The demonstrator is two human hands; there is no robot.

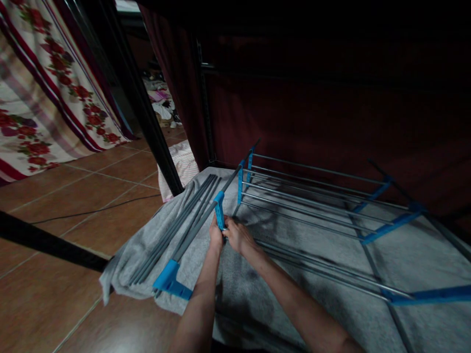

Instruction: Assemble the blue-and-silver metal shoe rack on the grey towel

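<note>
My left hand [216,233] is closed around the lower end of a blue plastic bracket [219,210], which is fitted on a long grey tube [200,223]. Close against it, my right hand [238,236] pinches the end of a thin metal rod [324,264] at the bracket; the exact contact is partly hidden by the fingers. This rod and another beside it run right to a blue bracket [434,295]. Farther back, several metal rods [305,189] span between blue brackets on the left and right tubes. A blue corner piece [172,282] caps the grey tube's near end.
Several loose grey tubes [174,225] lie left of the frame on a grey blanket [294,299]. Black metal posts [147,122] stand at the left, and a dark red curtain [294,113] hangs behind. A cable [91,212] crosses the tiled floor [121,196].
</note>
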